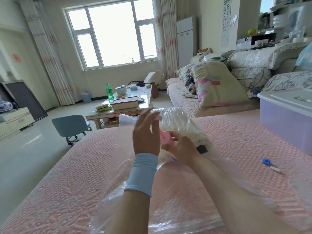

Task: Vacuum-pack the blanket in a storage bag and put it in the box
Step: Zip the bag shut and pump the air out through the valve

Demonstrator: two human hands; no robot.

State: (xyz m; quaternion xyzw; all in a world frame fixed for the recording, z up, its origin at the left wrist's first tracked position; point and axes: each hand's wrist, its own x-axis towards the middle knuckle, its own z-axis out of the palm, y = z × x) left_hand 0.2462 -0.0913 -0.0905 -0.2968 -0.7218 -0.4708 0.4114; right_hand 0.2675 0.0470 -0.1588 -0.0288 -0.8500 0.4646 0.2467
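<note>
A clear storage bag [168, 205] lies on the pink bedspread [67, 183], reaching from the near edge to the middle. Inside its far end sits the folded white blanket [179, 122]. A pink hand pump [166, 140] stands on the bag between my hands. My right hand [183, 148] grips the pump's body low down. My left hand [145, 132], with a blue wristband, is raised beside it, its fingertips holding the pump's pink handle [158, 117]; the grip is blurred. The lilac storage box [285, 125] with a white lid stands on the bed at the right.
A blue valve cap [266, 161] and a small white piece [275, 169] lie on the bedspread right of the bag. Beyond the bed are a blue chair [70, 126], a cluttered coffee table [145, 100] and a sofa with pillows [216, 85].
</note>
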